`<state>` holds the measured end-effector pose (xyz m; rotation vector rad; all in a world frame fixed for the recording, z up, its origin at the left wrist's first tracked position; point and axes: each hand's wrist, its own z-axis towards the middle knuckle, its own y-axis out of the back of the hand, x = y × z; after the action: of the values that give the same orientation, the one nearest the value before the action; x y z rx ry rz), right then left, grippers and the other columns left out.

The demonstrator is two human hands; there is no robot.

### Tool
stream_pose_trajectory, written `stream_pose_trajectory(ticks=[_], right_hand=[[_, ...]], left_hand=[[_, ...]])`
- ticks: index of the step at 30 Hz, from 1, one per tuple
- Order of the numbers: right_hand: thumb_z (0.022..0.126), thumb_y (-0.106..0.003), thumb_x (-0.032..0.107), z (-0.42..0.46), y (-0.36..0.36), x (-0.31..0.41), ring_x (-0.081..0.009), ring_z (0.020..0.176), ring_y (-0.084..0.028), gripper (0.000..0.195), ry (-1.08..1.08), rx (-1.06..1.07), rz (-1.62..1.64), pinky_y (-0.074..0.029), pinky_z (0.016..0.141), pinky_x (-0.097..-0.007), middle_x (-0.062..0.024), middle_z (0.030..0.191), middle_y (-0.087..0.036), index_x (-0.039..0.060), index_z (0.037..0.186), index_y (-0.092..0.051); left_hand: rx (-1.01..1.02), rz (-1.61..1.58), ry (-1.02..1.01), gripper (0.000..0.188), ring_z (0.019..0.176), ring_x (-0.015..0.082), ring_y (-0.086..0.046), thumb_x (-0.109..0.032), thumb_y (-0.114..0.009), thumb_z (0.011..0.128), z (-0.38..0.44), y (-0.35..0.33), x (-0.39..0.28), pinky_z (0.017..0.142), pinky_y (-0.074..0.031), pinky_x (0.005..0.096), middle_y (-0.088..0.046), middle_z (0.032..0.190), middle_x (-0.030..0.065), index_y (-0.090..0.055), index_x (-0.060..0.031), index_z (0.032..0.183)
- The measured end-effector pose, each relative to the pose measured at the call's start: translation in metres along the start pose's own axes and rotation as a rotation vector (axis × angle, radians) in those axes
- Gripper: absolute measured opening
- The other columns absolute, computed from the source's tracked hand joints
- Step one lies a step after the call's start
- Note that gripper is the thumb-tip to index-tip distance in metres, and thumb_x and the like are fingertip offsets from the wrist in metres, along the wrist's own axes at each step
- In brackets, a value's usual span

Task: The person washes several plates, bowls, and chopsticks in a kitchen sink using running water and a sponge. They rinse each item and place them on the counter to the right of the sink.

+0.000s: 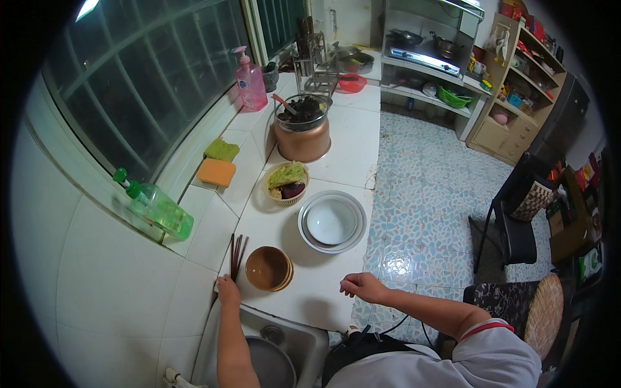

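Note:
My left hand (228, 290) is at the near left of the white tiled counter, closed around the near ends of several dark chopsticks (236, 254). Their far ends fan out away from me. Just right of them stand stacked brown bowls (267, 268). My right hand (360, 286) hovers by the counter's right edge, fingers curled in, with nothing visible in it. Beyond it sits a white bowl (332, 221) nested in wider metal basins (361, 228). Farther back, a small woven basket (267, 190) holds leafy greens (286, 175) and a dark purple vegetable (292, 190).
A metal sink (310, 339) with a round grey pan (269, 363) lies below my left arm. Along the wall stand a green soap bottle (162, 213), an orange sponge (216, 172) and a pink pump bottle (251, 85). A copper-coloured pot (303, 141) carries a full strainer (286, 123).

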<state>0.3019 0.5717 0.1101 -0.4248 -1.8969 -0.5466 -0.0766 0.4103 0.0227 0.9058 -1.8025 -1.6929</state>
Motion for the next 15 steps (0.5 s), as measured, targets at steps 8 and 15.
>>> stream_pose_trajectory(ticks=[8, 15], right_hand=[[0.090, -0.045, 0.026, 0.008, -0.049, 0.038, -0.0162, 0.065, -0.060, 0.028, 0.187, 0.142, -0.237, -0.049, 0.064, -0.0294, -0.0076, 0.073, -0.062, 0.0020, 0.086, -0.059], [0.089, -0.044, 0.026, 0.040, -0.111, 0.042, -0.0261, 0.071, -0.060, 0.028, 0.362, 0.333, -0.436, -0.046, 0.067, -0.0371, -0.0117, 0.075, -0.062, 0.0031, 0.081, -0.058]], left_hand=[[-0.081, 0.069, -0.020, 0.016, 0.088, 0.0305, -0.054, -0.012, -0.042, 0.084, -0.009, -0.016, 0.011, 0.075, -0.045, 0.0398, -0.054, 0.091, 0.0113, -0.049, -0.0034, 0.095], [-0.216, 0.213, -0.082, 0.011, 0.087, 0.0262, -0.055, -0.011, -0.048, 0.081, -0.020, -0.021, 0.015, 0.074, -0.044, 0.0360, -0.055, 0.089, 0.0102, -0.053, -0.0056, 0.089]])
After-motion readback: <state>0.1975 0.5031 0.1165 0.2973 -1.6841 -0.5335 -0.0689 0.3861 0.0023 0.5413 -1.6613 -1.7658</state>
